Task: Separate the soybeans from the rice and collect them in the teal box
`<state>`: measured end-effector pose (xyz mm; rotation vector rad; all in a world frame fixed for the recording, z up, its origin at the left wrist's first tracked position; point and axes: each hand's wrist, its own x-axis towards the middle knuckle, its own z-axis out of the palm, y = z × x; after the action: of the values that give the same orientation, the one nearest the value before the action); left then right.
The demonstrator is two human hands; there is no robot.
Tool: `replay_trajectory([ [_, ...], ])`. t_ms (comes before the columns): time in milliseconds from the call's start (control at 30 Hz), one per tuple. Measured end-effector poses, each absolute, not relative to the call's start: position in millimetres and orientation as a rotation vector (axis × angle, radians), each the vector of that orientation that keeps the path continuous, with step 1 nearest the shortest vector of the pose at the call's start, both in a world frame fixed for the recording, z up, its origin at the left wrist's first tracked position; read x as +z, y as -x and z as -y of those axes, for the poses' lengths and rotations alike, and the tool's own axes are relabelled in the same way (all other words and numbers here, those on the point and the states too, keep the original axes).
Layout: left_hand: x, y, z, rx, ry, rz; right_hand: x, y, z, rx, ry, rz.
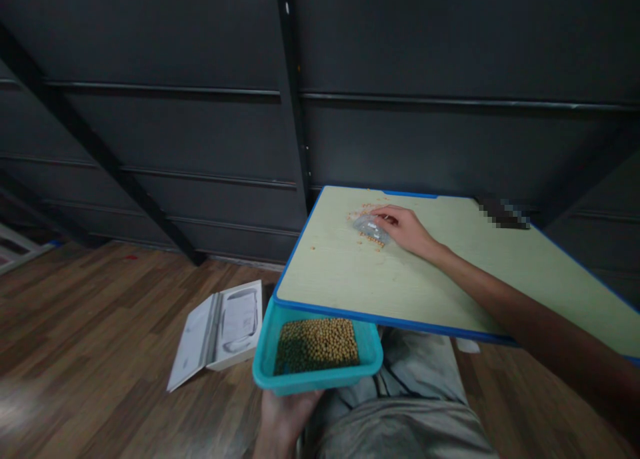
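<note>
My left hand point(287, 415) is under a turquoise plastic basin point(373, 359), holding it up just below the table's front edge; its fingers are hidden beneath. Inside the basin are many round tan beans point(333, 342), with darker green ones at the left. On the table, my right hand point(400, 227) grips a clear plastic piece point(370, 224), curved like a small bowl or lid; its exact kind is hard to tell. Several loose beans point(374, 240) lie around and against this piece, and a lone bean point(313, 248) sits farther left.
The pale table point(330, 279) has a blue rim. A dark, pixelated object point(503, 213) rests at its back right. An open white box point(240, 322) lies on the wooden floor point(100, 325) to the left. A dark panelled wall point(215, 132) stands behind the table.
</note>
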<state>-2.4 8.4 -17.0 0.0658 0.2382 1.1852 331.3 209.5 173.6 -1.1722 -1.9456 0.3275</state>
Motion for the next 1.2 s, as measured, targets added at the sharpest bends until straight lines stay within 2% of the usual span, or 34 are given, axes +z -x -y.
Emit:
replay_trajectory([
  [567, 7, -7, -8, 1.196, -0.101, -0.225, 178, -311, -195, 0.327, 1.137, 2.006],
  [1200, -8, 0, -8, 1.167, -0.047, -0.277, 176, -311, -198, 0.299, 1.182, 1.974],
])
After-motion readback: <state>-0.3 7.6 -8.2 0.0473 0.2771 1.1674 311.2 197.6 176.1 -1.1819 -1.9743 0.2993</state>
